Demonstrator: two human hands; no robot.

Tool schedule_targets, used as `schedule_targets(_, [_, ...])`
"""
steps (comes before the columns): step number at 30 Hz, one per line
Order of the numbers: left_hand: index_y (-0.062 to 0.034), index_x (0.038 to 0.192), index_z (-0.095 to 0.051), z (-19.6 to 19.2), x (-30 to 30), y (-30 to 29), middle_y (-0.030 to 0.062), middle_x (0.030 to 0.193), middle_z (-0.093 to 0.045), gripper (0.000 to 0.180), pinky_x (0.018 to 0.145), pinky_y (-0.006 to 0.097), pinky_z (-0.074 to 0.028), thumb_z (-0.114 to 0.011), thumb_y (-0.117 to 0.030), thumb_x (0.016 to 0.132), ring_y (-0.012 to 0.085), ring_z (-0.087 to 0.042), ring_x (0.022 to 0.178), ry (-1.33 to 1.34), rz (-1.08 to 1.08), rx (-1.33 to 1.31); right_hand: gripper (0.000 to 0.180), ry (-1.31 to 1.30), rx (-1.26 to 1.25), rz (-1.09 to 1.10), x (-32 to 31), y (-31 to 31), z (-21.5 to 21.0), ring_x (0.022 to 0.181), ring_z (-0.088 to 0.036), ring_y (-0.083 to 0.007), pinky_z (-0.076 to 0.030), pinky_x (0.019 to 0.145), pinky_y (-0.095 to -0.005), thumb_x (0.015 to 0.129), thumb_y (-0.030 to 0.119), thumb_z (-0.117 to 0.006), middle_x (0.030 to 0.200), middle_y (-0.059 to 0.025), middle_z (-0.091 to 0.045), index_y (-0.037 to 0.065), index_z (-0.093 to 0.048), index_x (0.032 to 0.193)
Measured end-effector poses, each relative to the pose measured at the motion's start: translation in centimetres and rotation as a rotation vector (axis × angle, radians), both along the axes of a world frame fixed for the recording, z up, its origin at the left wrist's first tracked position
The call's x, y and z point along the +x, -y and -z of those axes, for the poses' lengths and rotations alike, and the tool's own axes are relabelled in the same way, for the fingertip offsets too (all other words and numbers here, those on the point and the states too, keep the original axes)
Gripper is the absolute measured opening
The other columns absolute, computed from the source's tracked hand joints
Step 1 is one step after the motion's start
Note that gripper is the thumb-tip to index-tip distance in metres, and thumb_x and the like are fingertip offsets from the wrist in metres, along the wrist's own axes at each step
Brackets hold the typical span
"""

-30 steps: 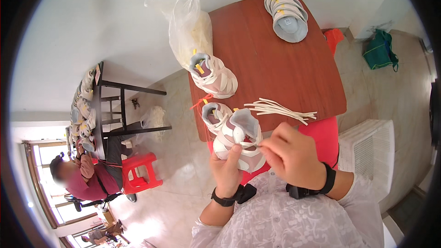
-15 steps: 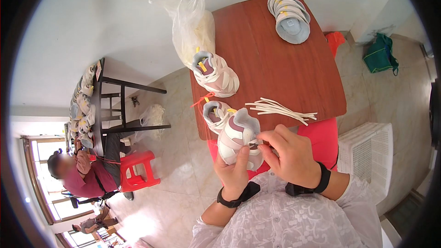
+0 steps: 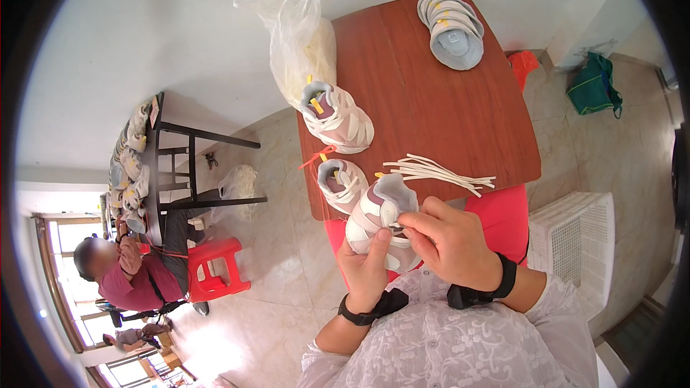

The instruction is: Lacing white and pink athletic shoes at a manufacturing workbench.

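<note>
A white, pink and purple shoe upper (image 3: 368, 224) with a yellow heel tab is gripped by my left hand (image 3: 363, 269), thumb on top. My right hand (image 3: 454, 246) pinches with thumb and forefinger at the upper's lacing edge. What sits between those fingertips is too small to make out. Just past the held upper, a laced shoe upper (image 3: 342, 188) lies at the table's near left corner. Another laced upper (image 3: 338, 121) stands farther back. Loose off-white laces (image 3: 435, 171) lie in a bundle near the table's front edge.
On the brown table (image 3: 431, 108), nested shoe uppers (image 3: 456, 39) stand at the far right. A clear plastic bag (image 3: 298, 50) is at the far left. A white plastic basket (image 3: 575, 244) is to my right. Leftward, a person (image 3: 147, 276) sits by a red stool (image 3: 215, 269).
The held upper has shifted slightly to the right and toward me, tilting a little. My right fingers have closed in over the dark gap that showed at its lacing edge.
</note>
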State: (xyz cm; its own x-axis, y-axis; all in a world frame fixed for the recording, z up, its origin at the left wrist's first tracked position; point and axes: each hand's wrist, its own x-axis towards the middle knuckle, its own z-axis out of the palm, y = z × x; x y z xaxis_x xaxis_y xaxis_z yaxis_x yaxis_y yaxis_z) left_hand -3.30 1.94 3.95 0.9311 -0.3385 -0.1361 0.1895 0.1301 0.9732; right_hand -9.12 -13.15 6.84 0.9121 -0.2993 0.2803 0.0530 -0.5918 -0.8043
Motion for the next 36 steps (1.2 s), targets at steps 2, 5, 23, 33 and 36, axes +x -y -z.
schedule_targets(2, [0.0026, 0.118, -0.061, -0.3, -0.1, 0.1, 0.0066, 0.110, -0.067, 0.030, 0.082, 0.026, -0.049, -0.066, -0.011, 0.092, 0.0113, -0.061, 0.097, -0.006, 0.000, -0.012, 0.016, -0.008, -0.015, 0.000, 0.0, -0.1, -0.1, 0.062, -0.059, -0.0221, -0.045, 0.049, -0.0356, 0.082, 0.010, -0.068, 0.077, -0.0044, -0.052, 0.009, -0.066, 0.098])
schedule_targets(5, [0.0027, 0.118, -0.061, -0.2, -0.3, 0.3, 0.0065, 0.109, -0.067, 0.029, 0.079, 0.025, -0.049, -0.065, -0.009, 0.092, 0.0115, -0.062, 0.095, -0.029, -0.005, -0.022, 0.016, -0.001, -0.035, 0.029, 0.0, -0.4, 0.1, 0.062, -0.059, -0.0220, -0.045, 0.049, -0.0356, 0.081, 0.010, -0.068, 0.077, -0.0040, -0.052, 0.009, -0.065, 0.096])
schedule_targets(23, [0.0026, 0.113, -0.062, 0.6, -0.1, 1.3, 0.0052, 0.102, -0.066, 0.028, 0.072, 0.026, -0.049, -0.067, 0.001, 0.086, 0.0102, -0.061, 0.085, 0.076, -0.036, 0.123, 0.016, -0.060, -0.091, 0.077, -0.1, -0.3, 0.3, 0.058, -0.057, -0.0216, -0.045, 0.046, -0.0350, 0.081, 0.019, -0.071, 0.074, -0.0039, -0.050, 0.008, -0.063, 0.090])
schedule_targets(33, [0.0037, 0.116, -0.062, 0.3, 0.6, 1.1, 0.0058, 0.105, -0.068, 0.029, 0.079, 0.026, -0.050, -0.066, -0.002, 0.088, 0.0106, -0.062, 0.093, 0.015, -0.091, 0.092, 0.020, -0.041, -0.115, 0.128, -0.1, 0.4, 0.1, 0.055, -0.056, -0.0210, -0.043, 0.046, -0.0331, 0.081, 0.020, -0.073, 0.076, -0.0058, -0.054, 0.004, -0.066, 0.090])
schedule_targets(36, [0.0035, 0.116, -0.062, -0.1, 0.2, 1.3, 0.0059, 0.105, -0.068, 0.029, 0.080, 0.026, -0.050, -0.066, -0.002, 0.088, 0.0104, -0.063, 0.093, 0.065, -0.013, 0.141, 0.017, 0.026, 0.155, 0.109, 0.6, 0.7, 1.7, 0.057, -0.056, -0.0200, -0.043, 0.049, -0.0317, 0.082, 0.016, -0.072, 0.078, -0.0073, -0.057, 0.002, -0.068, 0.090])
